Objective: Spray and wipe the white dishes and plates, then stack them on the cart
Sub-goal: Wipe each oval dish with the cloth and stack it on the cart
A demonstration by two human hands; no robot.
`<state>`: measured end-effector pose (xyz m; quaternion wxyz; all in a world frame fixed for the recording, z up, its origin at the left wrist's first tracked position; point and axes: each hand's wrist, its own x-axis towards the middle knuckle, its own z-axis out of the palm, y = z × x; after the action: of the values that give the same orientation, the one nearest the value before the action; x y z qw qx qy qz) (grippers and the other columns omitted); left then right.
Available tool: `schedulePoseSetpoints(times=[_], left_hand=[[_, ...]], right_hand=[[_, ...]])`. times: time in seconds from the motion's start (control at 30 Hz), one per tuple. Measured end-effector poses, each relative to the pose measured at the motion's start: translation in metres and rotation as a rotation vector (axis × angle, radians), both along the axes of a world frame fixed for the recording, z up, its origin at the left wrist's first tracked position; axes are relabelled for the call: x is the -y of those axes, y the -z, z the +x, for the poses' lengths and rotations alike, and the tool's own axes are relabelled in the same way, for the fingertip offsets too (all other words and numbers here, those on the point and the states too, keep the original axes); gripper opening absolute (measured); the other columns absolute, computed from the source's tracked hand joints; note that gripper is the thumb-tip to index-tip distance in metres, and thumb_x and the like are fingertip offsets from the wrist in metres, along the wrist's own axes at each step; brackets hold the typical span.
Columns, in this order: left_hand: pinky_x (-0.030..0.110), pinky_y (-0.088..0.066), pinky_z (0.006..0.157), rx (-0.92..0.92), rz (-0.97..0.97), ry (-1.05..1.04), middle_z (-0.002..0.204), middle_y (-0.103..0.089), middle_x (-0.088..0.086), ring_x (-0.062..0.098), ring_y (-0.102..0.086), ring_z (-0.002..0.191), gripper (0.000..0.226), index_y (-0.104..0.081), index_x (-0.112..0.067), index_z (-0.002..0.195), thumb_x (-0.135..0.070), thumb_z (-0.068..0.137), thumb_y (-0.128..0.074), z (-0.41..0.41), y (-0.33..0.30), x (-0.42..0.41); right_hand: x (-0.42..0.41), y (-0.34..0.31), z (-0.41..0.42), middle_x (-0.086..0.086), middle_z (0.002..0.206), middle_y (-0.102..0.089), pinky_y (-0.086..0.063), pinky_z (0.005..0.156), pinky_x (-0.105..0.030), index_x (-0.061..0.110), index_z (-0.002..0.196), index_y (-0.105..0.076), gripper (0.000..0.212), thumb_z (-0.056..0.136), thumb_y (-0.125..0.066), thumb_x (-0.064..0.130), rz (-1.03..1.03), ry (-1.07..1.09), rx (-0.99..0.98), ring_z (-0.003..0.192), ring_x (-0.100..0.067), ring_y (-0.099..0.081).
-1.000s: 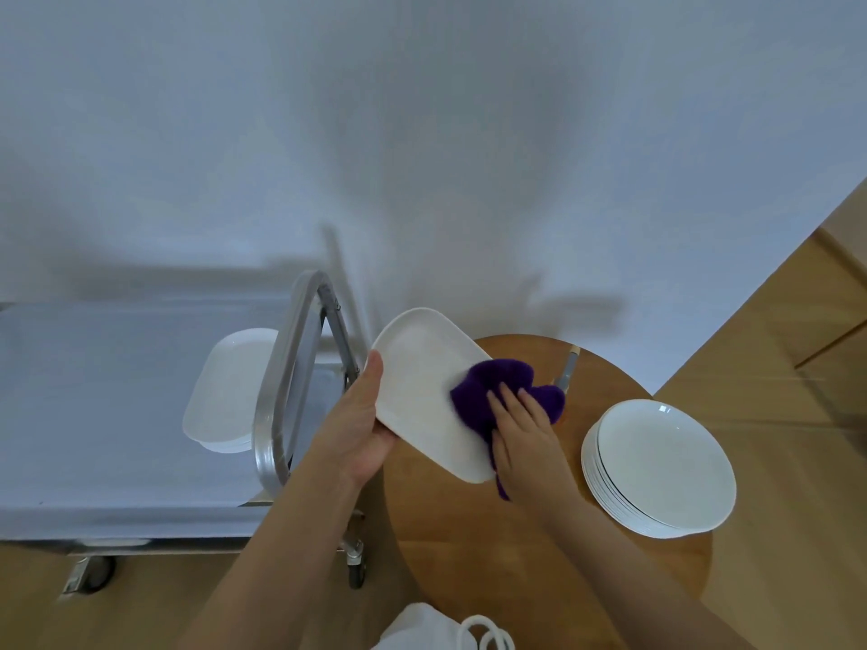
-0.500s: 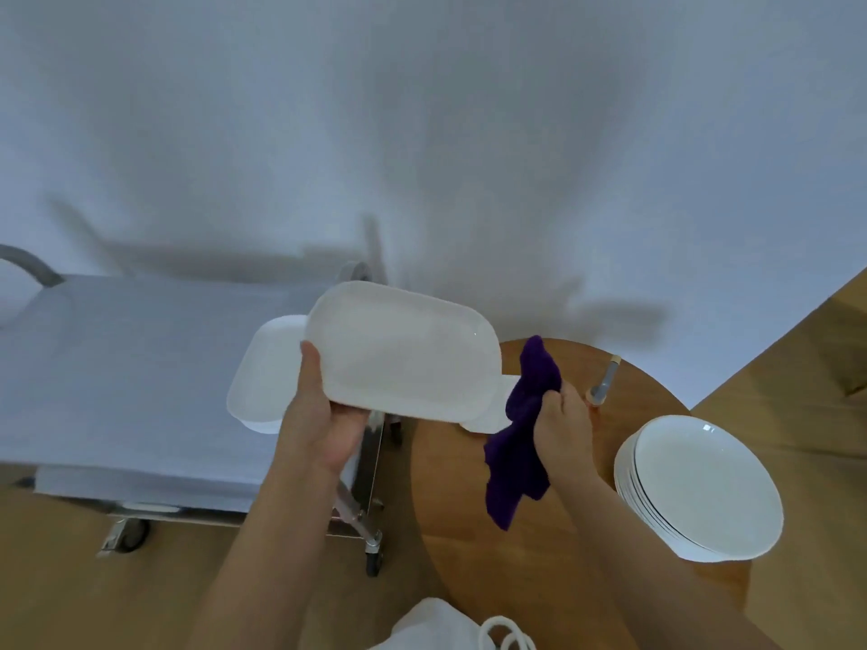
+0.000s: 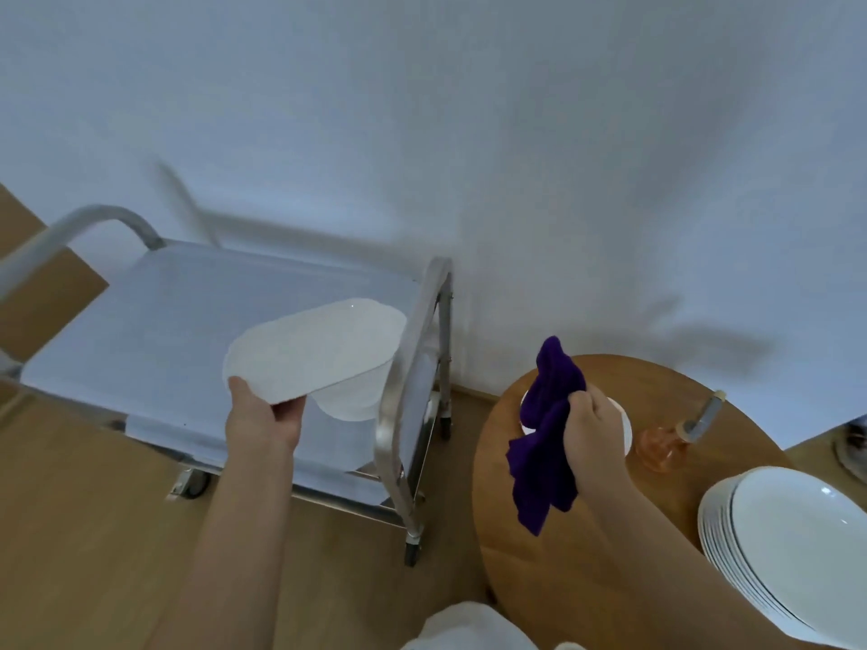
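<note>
left hand grips oblong white dish over the cart, above dish already there | right hand clutches purple cloth over round table | left: plate stack, near right; spray bottle beside it

The cart stood to the left, against the wall, with the round tabletop just to its right. A dish lay on the cart's top shelf near its right rail, and a second dish was above it. On the tabletop, the stack of plates sat at the right edge, and the spray bottle stood behind it.
</note>
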<state>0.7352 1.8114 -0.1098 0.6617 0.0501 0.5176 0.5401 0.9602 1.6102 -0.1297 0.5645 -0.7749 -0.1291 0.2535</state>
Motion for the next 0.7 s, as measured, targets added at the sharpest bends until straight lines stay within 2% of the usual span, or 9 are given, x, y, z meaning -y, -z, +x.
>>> schedulePoseSetpoints(times=[0.07, 0.17, 0.27, 0.33, 0.47, 0.53, 0.6, 0.7], left_hand=[[0.039, -0.051, 0.089, -0.094, -0.077, 0.018, 0.132, -0.053, 0.01, 0.027, -0.057, 0.105, 0.043, -0.041, -0.014, 0.138, -0.03, 0.099, -0.049, -0.003, 0.015, -0.005], [0.027, -0.048, 0.085, -0.176, -0.191, 0.038, 0.126, -0.055, 0.006, 0.022, -0.057, 0.109, 0.042, -0.045, -0.016, 0.135, -0.031, 0.097, -0.053, -0.002, 0.032, -0.015], [0.023, -0.046, 0.078, -0.148, -0.27, 0.039, 0.114, -0.055, 0.002, 0.016, -0.057, 0.092, 0.041, -0.048, -0.017, 0.133, -0.032, 0.096, -0.054, 0.006, 0.043, -0.024], [0.023, -0.046, 0.077, -0.116, -0.295, 0.022, 0.11, -0.054, 0.002, 0.017, -0.056, 0.09, 0.041, -0.048, -0.017, 0.133, -0.032, 0.096, -0.055, 0.013, 0.05, -0.027], [0.03, -0.054, 0.082, -0.013, -0.303, -0.04, 0.115, -0.055, 0.008, 0.023, -0.057, 0.099, 0.042, -0.048, -0.012, 0.134, -0.028, 0.095, -0.057, 0.024, 0.059, -0.031], [0.033, -0.055, 0.081, -0.04, -0.279, -0.005, 0.115, -0.055, 0.01, 0.025, -0.057, 0.097, 0.043, -0.046, -0.009, 0.134, -0.027, 0.096, -0.055, 0.029, 0.065, -0.032], [0.034, -0.054, 0.077, -0.216, -0.239, 0.11, 0.109, -0.055, 0.012, 0.024, -0.058, 0.09, 0.037, -0.048, -0.006, 0.128, -0.028, 0.098, -0.051, 0.032, 0.075, -0.03], [0.041, -0.052, 0.077, -0.816, -0.103, 0.374, 0.1, -0.061, 0.015, 0.028, -0.057, 0.085, 0.031, -0.057, -0.004, 0.103, -0.031, 0.098, -0.044, 0.025, 0.088, -0.026]], right_hand=[[-0.006, 0.005, -0.003, 0.004, 0.053, -0.047, -0.038, 0.049, -0.026, 0.018, 0.07, -0.046, 0.026, 0.093, -0.037, 0.009, -0.025, 0.006, -0.018, 0.049, -0.011, -0.047], [-0.017, 0.012, -0.008, 0.001, 0.054, -0.047, -0.037, 0.049, -0.026, 0.017, 0.07, -0.046, 0.025, 0.093, -0.037, 0.009, -0.056, -0.011, -0.02, 0.05, -0.014, -0.046], [-0.028, 0.018, -0.012, -0.002, 0.06, -0.051, -0.039, 0.051, -0.027, 0.017, 0.076, -0.049, 0.023, 0.095, -0.036, 0.012, -0.104, -0.047, -0.017, 0.055, -0.016, -0.05], [-0.033, 0.022, -0.014, -0.003, 0.063, -0.052, -0.04, 0.052, -0.028, 0.017, 0.077, -0.049, 0.023, 0.095, -0.036, 0.013, -0.124, -0.057, -0.015, 0.057, -0.017, -0.051], [-0.038, 0.03, -0.016, -0.003, 0.062, -0.052, -0.039, 0.05, -0.026, 0.017, 0.076, -0.049, 0.022, 0.094, -0.037, 0.012, -0.162, -0.051, -0.016, 0.056, -0.016, -0.05], [-0.04, 0.032, -0.016, -0.002, 0.062, -0.052, -0.039, 0.05, -0.026, 0.017, 0.076, -0.048, 0.022, 0.095, -0.037, 0.012, -0.174, -0.048, -0.023, 0.056, -0.015, -0.05], [-0.041, 0.034, -0.015, -0.002, 0.063, -0.052, -0.039, 0.05, -0.025, 0.017, 0.078, -0.049, 0.022, 0.095, -0.037, 0.013, -0.181, -0.046, -0.032, 0.057, -0.015, -0.051], [-0.043, 0.035, -0.012, -0.003, 0.065, -0.054, -0.04, 0.05, -0.023, 0.018, 0.08, -0.05, 0.022, 0.096, -0.037, 0.012, -0.188, -0.036, -0.042, 0.057, -0.014, -0.052]])
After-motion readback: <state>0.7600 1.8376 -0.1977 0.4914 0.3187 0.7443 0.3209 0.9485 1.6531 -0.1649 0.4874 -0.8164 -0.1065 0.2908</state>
